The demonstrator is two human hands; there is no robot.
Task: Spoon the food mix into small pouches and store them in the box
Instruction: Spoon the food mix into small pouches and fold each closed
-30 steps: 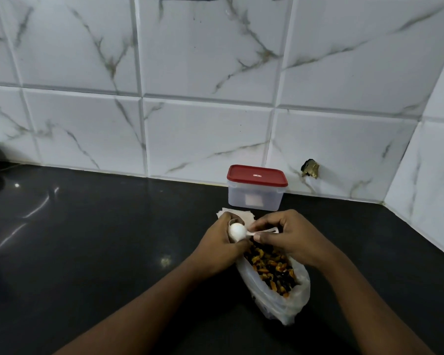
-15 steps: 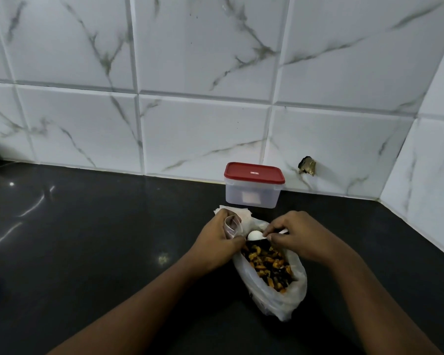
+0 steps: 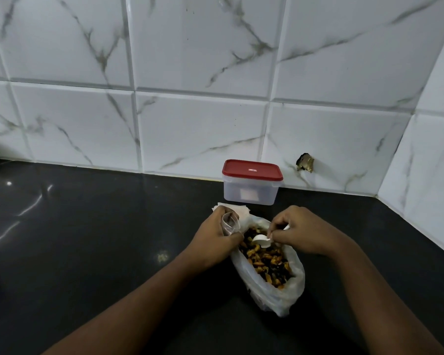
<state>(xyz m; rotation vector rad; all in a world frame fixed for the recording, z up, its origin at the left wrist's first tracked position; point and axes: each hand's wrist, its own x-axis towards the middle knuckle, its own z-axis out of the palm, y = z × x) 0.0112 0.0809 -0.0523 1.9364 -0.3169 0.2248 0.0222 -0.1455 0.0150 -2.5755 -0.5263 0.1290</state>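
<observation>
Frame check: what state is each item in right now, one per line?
Box: red lid on, closed.
Large bag: open, food mix inside.
Spoon: pinched by right hand, bowl on the mix.
Small pouch: gripped by left hand, fill unclear.

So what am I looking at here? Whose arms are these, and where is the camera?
No machine here: these are a person's two bare arms, filmed by a camera worn on their head, looking down. On the black countertop lies an open plastic bag of food mix. The right hand pinches a small white spoon over the mix; the left hand holds a small clear pouch. Behind them stands a clear box with its red lid on, by the tiled wall.
</observation>
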